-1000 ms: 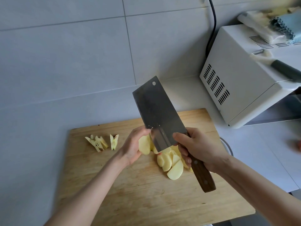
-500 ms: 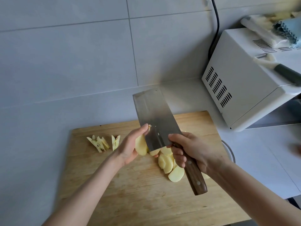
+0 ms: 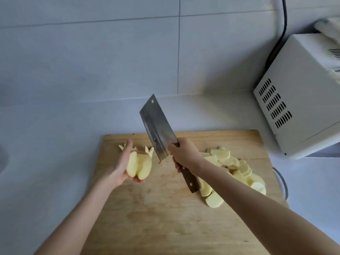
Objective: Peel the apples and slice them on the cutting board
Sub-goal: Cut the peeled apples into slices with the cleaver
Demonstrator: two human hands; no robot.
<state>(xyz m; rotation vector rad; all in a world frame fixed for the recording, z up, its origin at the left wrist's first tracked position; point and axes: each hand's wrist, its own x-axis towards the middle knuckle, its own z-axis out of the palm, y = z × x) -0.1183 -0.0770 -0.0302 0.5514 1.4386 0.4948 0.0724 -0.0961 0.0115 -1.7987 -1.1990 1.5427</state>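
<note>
While the left hand (image 3: 122, 164) is raised a little above the wooden cutting board (image 3: 156, 218), it holds a peeled apple piece (image 3: 138, 166) in its palm, with the thumb stretched upward along the piece's left side and the fingers curled under it. A deep groove runs down the middle of this piece, and I cannot tell whether it is one piece or two wedges held together. Just to the right of it, but not touching it, is the cleaver (image 3: 158, 131). The right hand (image 3: 184, 153) grips its dark wooden handle with all fingers wrapped around, and the blade points up and away toward the wall, tilted to the left. The lower corner of the blade is near the apple piece, at about the same height. Behind the left hand, small core scraps (image 3: 150, 150) lie on the far part of the board. A pile of apple slices (image 3: 235, 166) lies on the right part of the board, partly hidden under the right forearm. At the right stands a white appliance (image 3: 298, 107) with vent slots, and a black cable (image 3: 284, 24) runs up the tiled wall.
</note>
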